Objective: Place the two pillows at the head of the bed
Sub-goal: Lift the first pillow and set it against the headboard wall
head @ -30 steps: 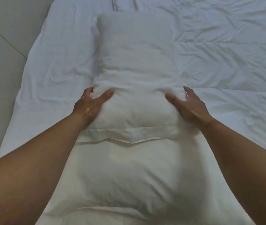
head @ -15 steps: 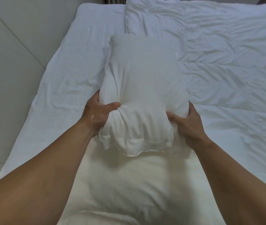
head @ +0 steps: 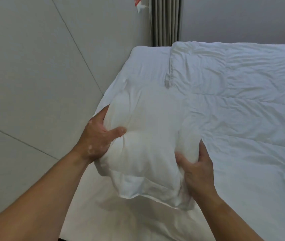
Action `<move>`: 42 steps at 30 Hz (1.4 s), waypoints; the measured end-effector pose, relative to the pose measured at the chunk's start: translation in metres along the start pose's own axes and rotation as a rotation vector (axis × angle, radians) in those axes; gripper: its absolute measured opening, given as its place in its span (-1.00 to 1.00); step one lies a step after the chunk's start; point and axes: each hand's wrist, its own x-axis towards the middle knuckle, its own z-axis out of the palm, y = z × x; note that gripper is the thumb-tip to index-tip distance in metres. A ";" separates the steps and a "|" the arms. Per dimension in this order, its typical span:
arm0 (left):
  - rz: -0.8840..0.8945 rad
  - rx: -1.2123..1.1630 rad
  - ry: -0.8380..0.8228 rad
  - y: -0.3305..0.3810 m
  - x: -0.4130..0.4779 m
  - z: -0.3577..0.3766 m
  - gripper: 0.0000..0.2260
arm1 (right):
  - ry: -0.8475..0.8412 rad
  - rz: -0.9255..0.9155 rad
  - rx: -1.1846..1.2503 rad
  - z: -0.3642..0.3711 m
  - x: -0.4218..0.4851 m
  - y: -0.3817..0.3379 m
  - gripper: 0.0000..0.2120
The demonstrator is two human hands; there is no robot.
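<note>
I hold a white pillow [head: 148, 136] in the head view, raised off the bed and squeezed at its near end. My left hand [head: 98, 138] grips its left side, thumb pressed into the top. On the right side my right hand [head: 199, 173] clutches the lower corner. Under the raised pillow, at the bottom of the view, lies the second pillow [head: 120, 220], cream-white and flat on the mattress. The white sheet [head: 147, 66] shows bare at the far left corner of the bed.
A crumpled white duvet [head: 242, 105] covers the right part of the bed. A grey panelled wall [head: 33, 84] runs along the bed's left side. A grey curtain [head: 166, 21] hangs behind the far corner, with a red and white label [head: 139, 2] beside it.
Both hands closed on the pillow that lay flat and lifted it off the second pillow. The view has tilted up, so the wall, curtain and far edge of the bed now show.
</note>
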 end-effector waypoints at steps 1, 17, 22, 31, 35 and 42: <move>0.003 0.027 0.015 0.002 -0.007 -0.015 -0.46 | -0.023 -0.001 0.019 0.010 -0.008 -0.003 -0.33; 0.027 0.246 0.024 -0.090 -0.025 -0.235 -0.36 | -0.189 0.008 0.026 0.238 -0.082 0.027 -0.30; -0.037 0.357 -0.072 -0.158 -0.009 -0.269 -0.39 | -0.266 0.085 -0.073 0.298 -0.098 0.080 -0.28; -0.244 0.493 -0.101 -0.286 -0.023 -0.299 -0.32 | -0.565 0.356 -0.284 0.368 -0.117 0.162 -0.33; -0.339 0.525 -0.056 -0.331 -0.038 -0.293 -0.32 | -0.705 0.492 -0.482 0.389 -0.110 0.192 -0.42; -0.473 0.600 0.020 -0.388 -0.065 -0.284 -0.25 | -1.206 0.290 -1.142 0.400 -0.070 0.187 -0.40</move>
